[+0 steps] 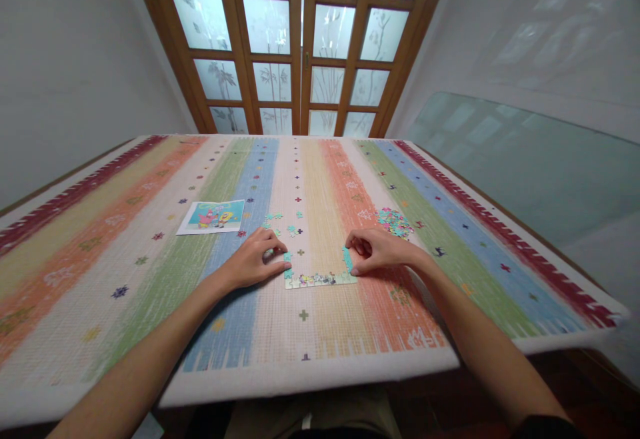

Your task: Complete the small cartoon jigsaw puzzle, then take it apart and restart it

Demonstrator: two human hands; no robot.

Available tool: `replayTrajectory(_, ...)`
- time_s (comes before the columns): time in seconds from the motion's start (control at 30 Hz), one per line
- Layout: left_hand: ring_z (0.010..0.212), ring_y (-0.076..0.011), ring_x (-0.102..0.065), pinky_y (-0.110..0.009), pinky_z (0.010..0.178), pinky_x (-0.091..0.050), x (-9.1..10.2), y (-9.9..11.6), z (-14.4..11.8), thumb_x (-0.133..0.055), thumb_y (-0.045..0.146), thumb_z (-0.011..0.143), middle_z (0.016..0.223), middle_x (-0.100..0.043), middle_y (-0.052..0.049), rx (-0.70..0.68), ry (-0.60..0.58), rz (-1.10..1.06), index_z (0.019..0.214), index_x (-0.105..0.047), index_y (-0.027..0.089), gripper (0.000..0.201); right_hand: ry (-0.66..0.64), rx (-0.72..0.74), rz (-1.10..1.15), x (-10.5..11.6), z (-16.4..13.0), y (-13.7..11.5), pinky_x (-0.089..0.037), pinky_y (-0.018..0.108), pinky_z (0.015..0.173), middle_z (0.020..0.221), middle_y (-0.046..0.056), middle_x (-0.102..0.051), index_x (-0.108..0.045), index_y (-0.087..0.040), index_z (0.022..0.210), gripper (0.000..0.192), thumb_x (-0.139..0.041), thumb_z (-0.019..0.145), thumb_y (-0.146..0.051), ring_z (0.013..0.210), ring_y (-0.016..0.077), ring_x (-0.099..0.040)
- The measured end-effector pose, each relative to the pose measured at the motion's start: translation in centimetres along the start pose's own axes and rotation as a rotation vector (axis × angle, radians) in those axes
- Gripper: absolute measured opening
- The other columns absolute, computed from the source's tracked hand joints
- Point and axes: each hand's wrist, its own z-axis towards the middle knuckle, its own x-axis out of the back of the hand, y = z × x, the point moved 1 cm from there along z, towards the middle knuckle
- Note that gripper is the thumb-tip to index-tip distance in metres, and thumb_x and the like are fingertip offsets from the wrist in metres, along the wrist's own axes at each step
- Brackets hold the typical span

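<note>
A partly joined jigsaw puzzle [320, 281] lies flat on the cloth, its bottom row and two short sides forming a U. At its left side my left hand [256, 257] is closed, with thumb and index finger on the teal edge pieces [288, 267]. My right hand [376, 250] is likewise curled, fingertips on the teal pieces of the right side [347, 260]. Just beyond, a few loose puzzle pieces [293, 231] lie near the left fingers. A heap of mixed puzzle pieces [395, 221] sits behind my right hand.
A picture card [213, 217] with two cartoon figures lies to the left. The striped tablecloth [305, 332] covers a wide table, its front edge close to my body. Glazed wooden doors [301, 59] stand beyond the far edge, with walls on both sides.
</note>
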Motion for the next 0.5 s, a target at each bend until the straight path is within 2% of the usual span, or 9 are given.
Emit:
replayTrajectory(0.37,0.094,-0.0244,-0.055,-0.04,0.088,-0.048,0.06,0.02,-0.12,-0.068,0.046,0.09,0.095,-0.062,-0.005,-0.005,-0.016,-0.007,0.093,-0.068,0.022,0.024,0.003,0.004,-0.025,0.02,-0.11,-0.2,-0.039,0.029,0.059,0.073,-0.001,-0.061,-0.062,-0.022,0.095,0.039,-0.085,0.068,-0.038,0.065,0.0162,-0.054)
replayTrajectory(0.5,0.095,-0.024,-0.055,-0.04,0.088,-0.047,0.08,0.1,-0.08,-0.066,0.047,0.091,0.095,-0.063,-0.005,0.002,-0.016,-0.007,0.094,-0.068,0.023,0.024,0.028,-0.006,-0.022,0.03,0.0,-0.04,-0.039,0.03,0.06,0.073,-0.001,-0.063,-0.063,-0.021,0.095,0.036,-0.082,0.073,-0.044,0.065,0.0165,-0.055)
